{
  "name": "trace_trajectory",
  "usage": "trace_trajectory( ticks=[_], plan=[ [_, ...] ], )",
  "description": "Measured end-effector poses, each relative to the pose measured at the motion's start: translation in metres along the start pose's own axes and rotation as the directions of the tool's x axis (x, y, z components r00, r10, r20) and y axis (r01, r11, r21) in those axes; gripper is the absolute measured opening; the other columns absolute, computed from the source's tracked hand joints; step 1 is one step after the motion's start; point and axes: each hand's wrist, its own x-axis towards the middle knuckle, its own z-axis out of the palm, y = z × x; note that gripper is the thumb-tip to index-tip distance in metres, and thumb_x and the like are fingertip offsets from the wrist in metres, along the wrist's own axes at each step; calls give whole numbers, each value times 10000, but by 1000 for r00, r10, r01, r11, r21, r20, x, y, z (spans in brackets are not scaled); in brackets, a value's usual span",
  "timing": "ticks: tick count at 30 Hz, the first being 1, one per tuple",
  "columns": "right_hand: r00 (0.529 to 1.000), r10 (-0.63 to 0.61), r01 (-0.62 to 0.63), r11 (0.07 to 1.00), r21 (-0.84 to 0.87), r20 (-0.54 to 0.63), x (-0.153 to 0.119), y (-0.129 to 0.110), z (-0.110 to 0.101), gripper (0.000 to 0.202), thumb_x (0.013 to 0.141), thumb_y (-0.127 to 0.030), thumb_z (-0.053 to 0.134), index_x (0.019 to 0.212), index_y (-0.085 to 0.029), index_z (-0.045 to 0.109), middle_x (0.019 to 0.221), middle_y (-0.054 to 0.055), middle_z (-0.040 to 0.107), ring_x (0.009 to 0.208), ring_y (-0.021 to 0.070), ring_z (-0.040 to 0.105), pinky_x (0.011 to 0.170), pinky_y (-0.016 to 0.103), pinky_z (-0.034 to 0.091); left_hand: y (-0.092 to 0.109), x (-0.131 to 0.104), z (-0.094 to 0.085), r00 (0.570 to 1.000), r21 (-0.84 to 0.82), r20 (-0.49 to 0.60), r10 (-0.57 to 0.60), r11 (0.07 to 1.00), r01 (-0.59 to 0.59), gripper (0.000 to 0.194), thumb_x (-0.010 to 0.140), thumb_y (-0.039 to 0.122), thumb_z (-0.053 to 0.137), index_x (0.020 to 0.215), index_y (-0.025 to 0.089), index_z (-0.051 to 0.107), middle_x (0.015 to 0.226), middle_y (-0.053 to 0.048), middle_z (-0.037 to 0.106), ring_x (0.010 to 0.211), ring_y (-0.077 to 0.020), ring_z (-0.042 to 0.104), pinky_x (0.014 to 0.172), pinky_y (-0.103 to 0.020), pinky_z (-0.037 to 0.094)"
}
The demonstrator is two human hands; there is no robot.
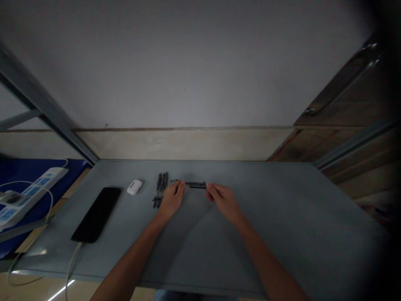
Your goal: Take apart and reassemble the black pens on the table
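Note:
Between my two hands a dark pen [196,185] is held level above the grey table. My left hand [172,196] pinches it near its left end, and the tip pokes out past the fingers. At the other end, the fingers of my right hand [221,198] are closed on the pen. Several more dark pens [162,183] lie side by side on the table just left of my left hand, which partly covers them.
A white earphone case [134,187] and a black phone [96,214] with a charging cable [72,259] lie on the left of the grey table [297,225]. Beyond its left edge sits a white power strip [33,194]. A wall [184,83] rises behind; metal posts [56,113] flank the table.

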Motion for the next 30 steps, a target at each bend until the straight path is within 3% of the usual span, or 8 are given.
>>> trace_trajectory(
  ticks=[11, 19, 26, 30],
  plan=[
    [1000, -21, 21, 999, 34, -22, 2, 5, 1, 347, 861, -503, 494, 808, -187, 628, 684, 20, 589, 632, 156, 555, 580, 254, 417, -4, 1, 1, 1000, -11, -4, -27, 1000, 27, 399, 949, 438, 334, 663, 183, 448, 582, 32, 431, 547, -114, 422, 544, -239, 299],
    [1000, -11, 11, 999, 32, -22, 1, 3, 0, 461, 912, -500, 401, 607, -191, 557, 558, 7, 524, 540, 142, 506, 537, 252, 381, -3, 0, 3, 999, -32, 24, -31, 999, 32, 391, 944, 457, 332, 693, 186, 461, 588, 25, 446, 540, -119, 427, 535, -241, 306],
    [998, -60, 60, 998, 16, -21, 3, 6, 1, 339, 859, -507, 497, 838, -200, 639, 716, 23, 607, 668, 168, 562, 608, 258, 421, -7, 2, 3, 999, -40, -4, -44, 998, 44, 422, 948, 461, 306, 657, 189, 445, 582, 20, 449, 543, -122, 437, 543, -246, 318],
    [1000, -21, 21, 1000, 16, -15, 2, 6, 1, 410, 885, -518, 442, 705, -192, 614, 636, 18, 578, 608, 159, 547, 579, 256, 405, -3, 1, 1, 1000, 3, 1, -26, 1000, 26, 409, 951, 436, 317, 649, 186, 435, 575, 29, 432, 539, -116, 418, 543, -247, 295]
  ],
)
